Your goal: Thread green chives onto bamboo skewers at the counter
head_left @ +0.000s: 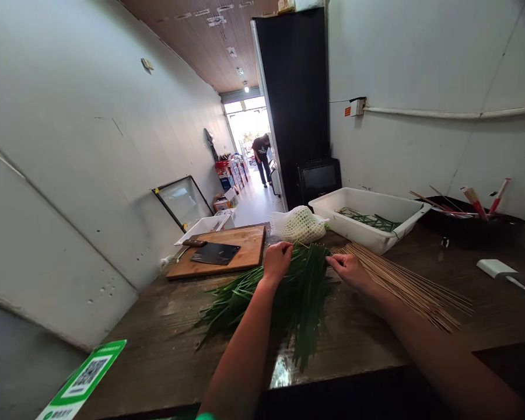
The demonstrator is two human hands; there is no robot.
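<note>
A dense bunch of long green garlic chives (311,291) lies between my hands, its flat leaves trailing toward the table's front edge. My left hand (278,261) is closed in a pinch at the upper left of the bunch, on a thin bamboo skewer (301,244) that runs into the chive tops. On the other side, the fingertips of my right hand (349,269) pinch the right edge of the chives. More loose chives (231,297) spread out to the left, partly behind my left forearm. Many bare bamboo skewers (402,280) lie fanned out beside my right forearm.
A cleaver (216,254) rests on a wooden cutting board (251,242). Behind stand a netted white bundle (298,224) and a white tub (367,230) with some chives inside. A dark pan (503,221), a white adapter (496,268) and a QR-code card (87,376) are also here. Someone bends in the distance.
</note>
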